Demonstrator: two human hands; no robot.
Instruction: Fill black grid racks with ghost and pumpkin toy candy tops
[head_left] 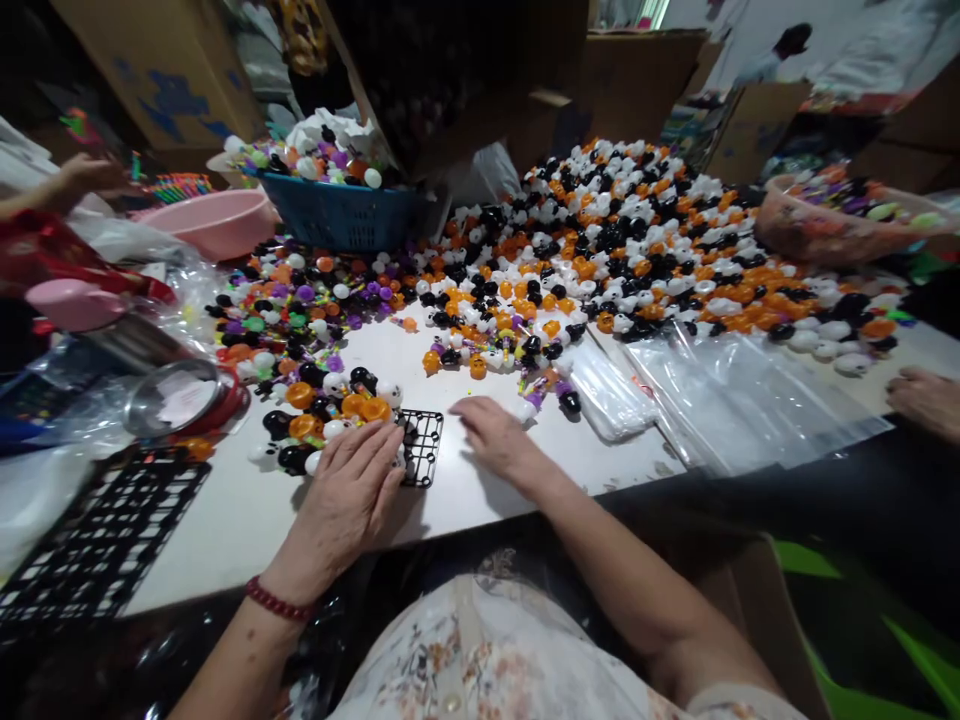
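My left hand (352, 485), with a dark red bead bracelet on the wrist, lies palm down with its fingers over the near edge of a cluster of orange, black and white toy pieces (330, 408). Under and beside its fingertips is a small black plastic grid (424, 448), whose right part shows on the white table (480, 500). What the palm covers is hidden. My right hand (499, 440) hovers or rests just right of the grid, its fingers bent toward the left. Whether anything sits between those fingertips is too small to tell.
A large heap of toys (600, 240) spreads across the back. Clear plastic bags (750, 400) lie at the right, stacked black grids (105, 530) at the left. A metal bowl (176, 398), pink basin (225, 222) and blue basket (341, 212) stand left. Another person's hand (926, 400) is at far right.
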